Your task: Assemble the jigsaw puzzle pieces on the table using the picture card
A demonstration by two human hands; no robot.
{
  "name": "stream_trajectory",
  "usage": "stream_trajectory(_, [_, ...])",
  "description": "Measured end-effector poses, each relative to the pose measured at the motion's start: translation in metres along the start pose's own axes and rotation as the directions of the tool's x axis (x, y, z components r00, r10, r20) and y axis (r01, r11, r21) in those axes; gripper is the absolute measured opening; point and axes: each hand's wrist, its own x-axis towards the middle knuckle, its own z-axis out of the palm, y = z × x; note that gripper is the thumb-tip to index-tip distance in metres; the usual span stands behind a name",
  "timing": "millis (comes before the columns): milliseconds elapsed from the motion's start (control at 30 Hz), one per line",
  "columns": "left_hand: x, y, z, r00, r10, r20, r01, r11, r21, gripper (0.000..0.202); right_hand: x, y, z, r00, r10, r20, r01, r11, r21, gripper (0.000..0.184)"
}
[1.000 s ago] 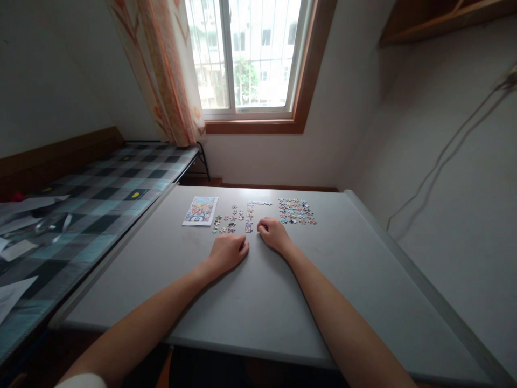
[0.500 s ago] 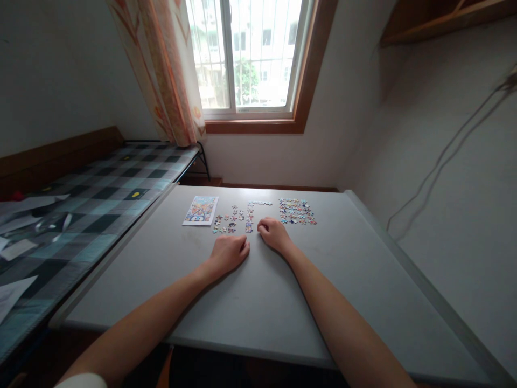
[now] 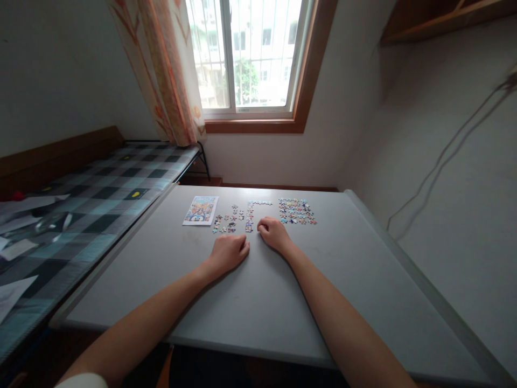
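My left hand [image 3: 229, 253] rests on the table with its fingers curled into a loose fist; nothing shows in it. It lies just in front of several loose jigsaw pieces [image 3: 226, 223]. My right hand [image 3: 273, 233] also rests on the tabletop, its fingers curled in and nothing visible in them. Between and beyond the hands is a joined strip of jigsaw pieces [image 3: 249, 218], forming a corner with a row along its far end. To the right of my right hand, many more loose pieces [image 3: 298, 211] are laid out in rows.
A printed picture sheet [image 3: 201, 210] lies left of the pieces on the grey-white table [image 3: 250, 302]. A bed with a checked cover [image 3: 109, 188] stands along the left, with papers on it. Beyond the table are a window [image 3: 250, 59] and a curtain [image 3: 169, 70].
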Motion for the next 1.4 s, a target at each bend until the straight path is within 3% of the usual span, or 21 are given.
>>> stream_trajectory(1033, [0.000,0.000,0.000,0.999,-0.031,0.017,0.031,0.999,-0.028,0.038,-0.001,0.002,0.001,1.000,-0.018,0.000,0.018,1.000,0.012,0.021])
stream_trajectory(1167, [0.000,-0.001,0.002,1.000,-0.009,0.005,0.009,1.000,-0.020,0.038,-0.003,-0.001,0.000,0.995,-0.071,-0.066,0.071,0.997,-0.005,0.022])
stream_trajectory(1267, [0.001,-0.001,0.003,1.000,-0.003,0.006,0.003,1.000,-0.019,0.038,-0.004,-0.008,0.001,0.984,-0.133,-0.122,0.126,0.990,-0.058,0.038])
stream_trajectory(1400, [0.002,-0.001,0.004,1.000,-0.018,0.014,0.019,0.999,-0.034,0.037,-0.004,-0.017,0.007,0.981,-0.194,-0.010,0.192,0.976,-0.100,0.061])
